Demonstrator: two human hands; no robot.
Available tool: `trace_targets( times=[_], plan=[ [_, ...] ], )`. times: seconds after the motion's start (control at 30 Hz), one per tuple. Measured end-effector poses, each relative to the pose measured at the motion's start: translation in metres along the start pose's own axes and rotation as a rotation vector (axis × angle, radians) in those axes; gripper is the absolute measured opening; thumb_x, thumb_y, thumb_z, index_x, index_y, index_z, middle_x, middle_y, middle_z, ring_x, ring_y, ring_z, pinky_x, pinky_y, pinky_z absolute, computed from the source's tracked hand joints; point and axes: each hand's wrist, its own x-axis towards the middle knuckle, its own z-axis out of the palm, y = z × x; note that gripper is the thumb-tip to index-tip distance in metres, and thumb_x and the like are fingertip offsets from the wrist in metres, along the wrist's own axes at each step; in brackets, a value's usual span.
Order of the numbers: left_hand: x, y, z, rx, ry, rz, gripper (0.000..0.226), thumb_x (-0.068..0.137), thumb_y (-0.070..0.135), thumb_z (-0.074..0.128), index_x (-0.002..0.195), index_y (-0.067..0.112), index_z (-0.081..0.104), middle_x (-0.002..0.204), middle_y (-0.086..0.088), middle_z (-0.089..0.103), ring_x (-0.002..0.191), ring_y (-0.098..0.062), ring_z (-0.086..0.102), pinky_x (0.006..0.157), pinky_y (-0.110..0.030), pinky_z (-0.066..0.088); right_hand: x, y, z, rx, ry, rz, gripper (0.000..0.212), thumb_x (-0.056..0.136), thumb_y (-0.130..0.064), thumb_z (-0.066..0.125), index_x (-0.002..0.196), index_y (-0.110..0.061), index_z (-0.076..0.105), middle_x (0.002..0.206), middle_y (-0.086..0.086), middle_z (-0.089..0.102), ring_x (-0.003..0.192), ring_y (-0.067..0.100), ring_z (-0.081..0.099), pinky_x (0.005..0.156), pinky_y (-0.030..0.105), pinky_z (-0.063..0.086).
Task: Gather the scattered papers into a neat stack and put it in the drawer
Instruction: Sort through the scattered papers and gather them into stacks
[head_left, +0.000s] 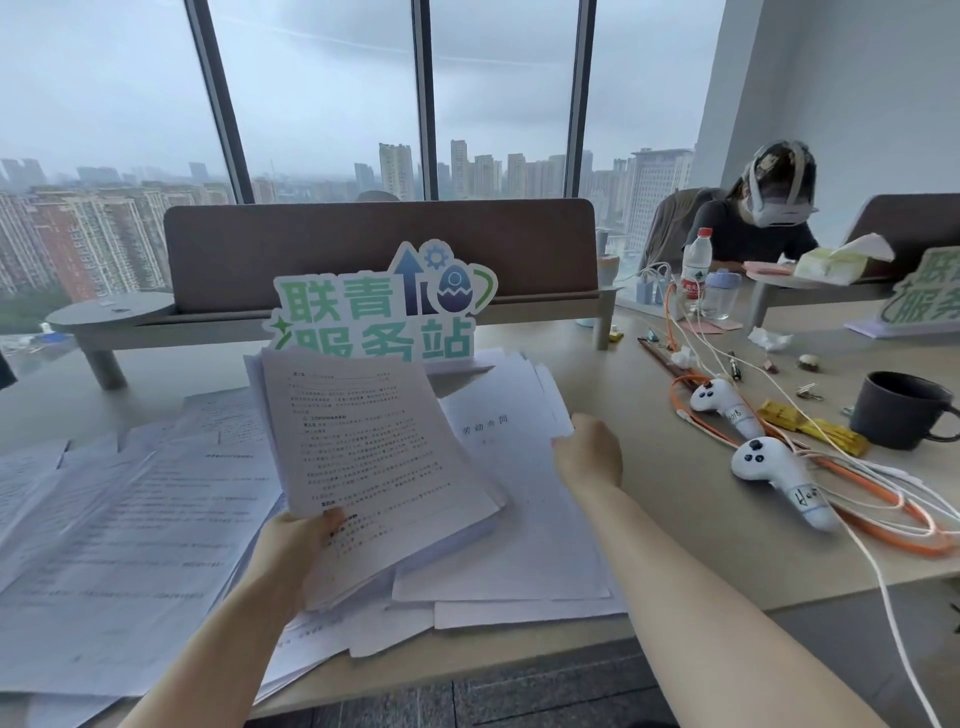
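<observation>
My left hand (298, 540) grips a thick stack of printed papers (363, 441) by its lower left corner and holds it tilted above the desk. My right hand (589, 449) pinches the right edge of loose white sheets (498, 415) lying further back. Many more sheets are scattered over the desk, with a spread to the left (114, 545) and a pile under the raised stack (519, 571). Several overhang the desk's front edge. No drawer is in view.
A green and white sign (379, 312) stands behind the papers before a brown divider (379, 244). To the right lie two white controllers (779, 478), orange and white cables (893, 525), a dark mug (904, 410) and small clutter. A person wearing a headset (753, 218) sits at the far right.
</observation>
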Motion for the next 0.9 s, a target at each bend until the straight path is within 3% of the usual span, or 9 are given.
trace_targets(
  times=[0.1, 0.27, 0.33, 0.43, 0.57, 0.67, 0.73, 0.8, 0.9],
  plan=[
    [0.002, 0.001, -0.001, -0.010, 0.008, 0.008, 0.016, 0.089, 0.011, 0.063, 0.104, 0.009, 0.058, 0.092, -0.012, 0.061, 0.071, -0.027, 0.054, 0.072, -0.038, 0.043, 0.006, -0.008, -0.021, 0.019, 0.172, -0.084, 0.032, 0.087, -0.008, 0.052, 0.063, -0.014, 0.032, 0.066, 0.008, 0.048, 0.072, 0.032, 0.045, 0.058, 0.032, 0.031],
    [0.009, 0.005, -0.003, -0.013, 0.014, 0.034, 0.020, 0.087, 0.010, 0.066, 0.105, 0.006, 0.061, 0.084, -0.011, 0.064, 0.074, -0.031, 0.060, 0.073, -0.040, 0.048, 0.014, -0.043, -0.066, 0.051, 0.442, -0.284, 0.007, 0.093, -0.008, 0.051, 0.093, -0.004, 0.057, 0.099, 0.019, 0.066, 0.091, 0.037, 0.059, 0.066, 0.032, 0.032],
    [0.011, 0.006, -0.002, -0.011, 0.008, 0.051, 0.018, 0.087, 0.009, 0.065, 0.104, 0.006, 0.061, 0.087, -0.012, 0.064, 0.075, -0.031, 0.061, 0.072, -0.040, 0.049, 0.015, -0.062, -0.085, 0.056, 0.526, -0.370, 0.020, 0.095, -0.009, 0.051, 0.110, -0.003, 0.062, 0.112, 0.017, 0.066, 0.100, 0.036, 0.060, 0.070, 0.035, 0.036],
    [0.014, 0.009, 0.001, -0.008, -0.012, 0.064, 0.018, 0.087, 0.009, 0.065, 0.104, 0.007, 0.062, 0.090, -0.014, 0.066, 0.077, -0.032, 0.062, 0.070, -0.038, 0.050, 0.017, -0.087, -0.104, 0.080, 0.593, -0.469, 0.021, 0.094, -0.008, 0.050, 0.110, -0.002, 0.062, 0.112, 0.017, 0.066, 0.097, 0.036, 0.060, 0.068, 0.031, 0.031],
    [0.015, 0.008, 0.004, -0.022, -0.048, 0.074, 0.018, 0.087, 0.010, 0.066, 0.104, 0.008, 0.063, 0.085, -0.010, 0.066, 0.076, -0.032, 0.063, 0.063, -0.034, 0.049, 0.021, -0.104, -0.100, 0.137, 0.516, -0.479, 0.009, 0.091, -0.007, 0.049, 0.086, -0.014, 0.052, 0.097, 0.016, 0.064, 0.077, 0.030, 0.047, 0.065, 0.032, 0.028],
    [0.015, 0.006, 0.006, -0.065, -0.118, 0.077, 0.019, 0.087, 0.007, 0.065, 0.106, 0.009, 0.063, 0.091, -0.012, 0.068, 0.083, -0.036, 0.065, 0.073, -0.043, 0.053, 0.024, -0.099, -0.074, 0.195, 0.369, -0.393, 0.019, 0.084, -0.006, 0.048, 0.070, -0.015, 0.038, 0.070, 0.005, 0.052, 0.071, 0.028, 0.041, 0.059, 0.035, 0.028],
    [0.015, 0.004, 0.008, -0.086, -0.156, 0.078, 0.019, 0.088, 0.008, 0.063, 0.107, 0.011, 0.064, 0.095, -0.012, 0.070, 0.085, -0.036, 0.066, 0.074, -0.043, 0.054, 0.023, -0.091, -0.055, 0.260, 0.220, -0.285, 0.010, 0.082, -0.008, 0.048, 0.073, -0.011, 0.050, 0.068, 0.004, 0.054, 0.071, 0.032, 0.052, 0.058, 0.036, 0.039],
    [0.013, 0.004, 0.010, -0.135, -0.177, 0.071, 0.016, 0.091, 0.011, 0.061, 0.106, 0.010, 0.064, 0.095, -0.014, 0.070, 0.081, -0.034, 0.067, 0.069, -0.040, 0.056, 0.022, -0.081, -0.037, 0.303, 0.095, -0.176, 0.015, 0.081, -0.009, 0.049, 0.085, -0.008, 0.064, 0.073, 0.006, 0.061, 0.076, 0.034, 0.062, 0.062, 0.037, 0.050],
    [0.010, 0.006, 0.012, -0.227, -0.211, 0.056, 0.014, 0.094, 0.020, 0.057, 0.101, 0.011, 0.064, 0.087, -0.015, 0.073, 0.071, -0.031, 0.068, 0.061, -0.039, 0.059, 0.022, -0.064, -0.011, 0.383, -0.071, -0.033, 0.024, 0.083, -0.007, 0.054, 0.101, -0.009, 0.070, 0.084, 0.008, 0.067, 0.079, 0.030, 0.065, 0.066, 0.034, 0.051]
  ],
)
